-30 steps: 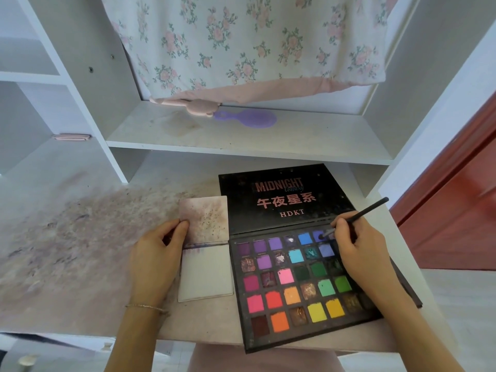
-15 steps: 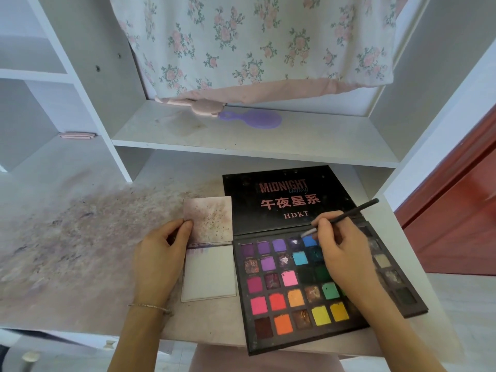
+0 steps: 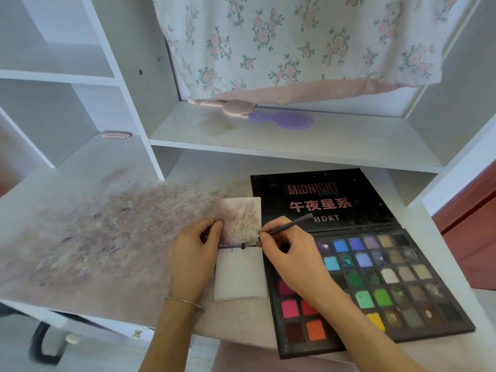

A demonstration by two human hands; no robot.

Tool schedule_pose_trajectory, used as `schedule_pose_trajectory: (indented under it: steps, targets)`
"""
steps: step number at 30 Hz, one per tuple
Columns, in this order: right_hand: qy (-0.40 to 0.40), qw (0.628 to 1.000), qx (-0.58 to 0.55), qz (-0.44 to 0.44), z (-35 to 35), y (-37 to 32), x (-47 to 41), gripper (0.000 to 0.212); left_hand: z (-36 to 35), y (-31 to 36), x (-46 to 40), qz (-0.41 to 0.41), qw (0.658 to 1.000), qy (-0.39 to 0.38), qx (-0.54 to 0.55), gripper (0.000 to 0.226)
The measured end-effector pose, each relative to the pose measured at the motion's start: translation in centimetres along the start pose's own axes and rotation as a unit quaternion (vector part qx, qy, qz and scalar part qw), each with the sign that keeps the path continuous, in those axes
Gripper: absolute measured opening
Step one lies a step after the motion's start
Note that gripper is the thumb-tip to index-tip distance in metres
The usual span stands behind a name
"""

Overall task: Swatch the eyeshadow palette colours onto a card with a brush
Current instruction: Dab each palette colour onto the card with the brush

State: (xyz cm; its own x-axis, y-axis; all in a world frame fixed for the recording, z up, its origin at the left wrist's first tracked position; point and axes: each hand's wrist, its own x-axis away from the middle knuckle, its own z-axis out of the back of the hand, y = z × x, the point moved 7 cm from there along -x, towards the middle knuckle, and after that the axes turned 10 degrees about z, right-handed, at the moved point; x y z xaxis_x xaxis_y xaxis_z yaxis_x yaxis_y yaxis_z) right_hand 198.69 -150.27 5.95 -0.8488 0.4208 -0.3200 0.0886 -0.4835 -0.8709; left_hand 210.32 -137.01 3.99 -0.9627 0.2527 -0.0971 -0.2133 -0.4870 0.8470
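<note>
An open black eyeshadow palette (image 3: 375, 277) with many coloured pans lies on the desk, its lid flat behind it. To its left lies a folded white card (image 3: 240, 275), its upper half stained pinkish with specks and a purple streak along the fold. My left hand (image 3: 193, 253) pinches the card's upper left edge. My right hand (image 3: 292, 256) grips a thin black brush (image 3: 284, 228), whose tip touches the card at the fold, by the purple streak.
The desk top (image 3: 102, 237) left of the card is smeared with powder. A shelf (image 3: 295, 140) above holds a purple hand mirror (image 3: 287, 120) and a pink object (image 3: 228, 106). Floral fabric (image 3: 295, 41) hangs over it. A red door (image 3: 472, 237) stands at the right.
My right hand moved left from the palette's blue pans to the card, bringing the brush tip onto the fold. My left hand stayed on the card's edge.
</note>
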Motion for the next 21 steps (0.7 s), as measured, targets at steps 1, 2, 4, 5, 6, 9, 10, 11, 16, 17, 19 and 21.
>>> schedule_pose_trajectory:
  steps: [1,2,4,5,6,9,10,11,16,17,19,21]
  targets:
    - [0.000,1.000,0.001,-0.002,-0.08,0.09,-0.06,0.012,-0.06,-0.05,-0.02,0.001,1.000,-0.003,0.000,0.015]
    - [0.000,1.000,0.000,-0.002,-0.13,0.18,-0.09,0.013,-0.12,-0.10,-0.05,0.003,1.000,-0.005,-0.001,0.015]
    - [-0.001,1.000,-0.005,-0.004,-0.18,0.35,-0.07,0.015,-0.10,-0.28,-0.08,0.010,1.000,-0.004,0.002,0.016]
    - [-0.003,1.000,-0.005,-0.003,-0.23,0.39,-0.06,0.015,-0.07,-0.34,-0.09,0.013,1.000,-0.002,0.005,0.015]
    - [-0.006,1.000,-0.004,-0.003,-0.28,0.43,-0.06,0.015,-0.03,-0.38,-0.11,0.015,1.000,0.000,0.006,0.015]
    - [-0.016,1.000,0.001,0.001,-0.42,0.43,-0.08,0.017,-0.01,-0.33,-0.09,0.018,1.000,0.002,0.009,0.015]
    - [-0.018,1.000,0.004,0.002,-0.45,0.39,-0.10,0.018,-0.02,-0.33,-0.08,0.019,1.000,0.002,0.009,0.015]
    - [-0.020,1.000,0.006,0.003,-0.47,0.36,-0.11,0.020,-0.02,-0.31,-0.06,0.018,1.000,0.002,0.007,0.015]
    - [-0.035,0.999,0.029,0.003,-0.60,0.23,-0.14,0.022,-0.06,-0.29,-0.06,0.015,1.000,-0.001,0.000,0.017]
    - [-0.039,0.999,0.032,0.002,-0.64,0.21,-0.12,0.021,-0.08,-0.26,-0.04,0.014,1.000,-0.003,-0.001,0.018]
    - [-0.045,0.998,0.033,0.001,-0.67,0.19,-0.09,0.020,-0.08,-0.23,-0.01,0.015,1.000,-0.004,-0.001,0.018]
    - [-0.043,0.999,0.032,0.002,-0.63,0.14,-0.09,0.018,-0.05,-0.20,0.03,0.015,1.000,-0.004,-0.001,0.018]
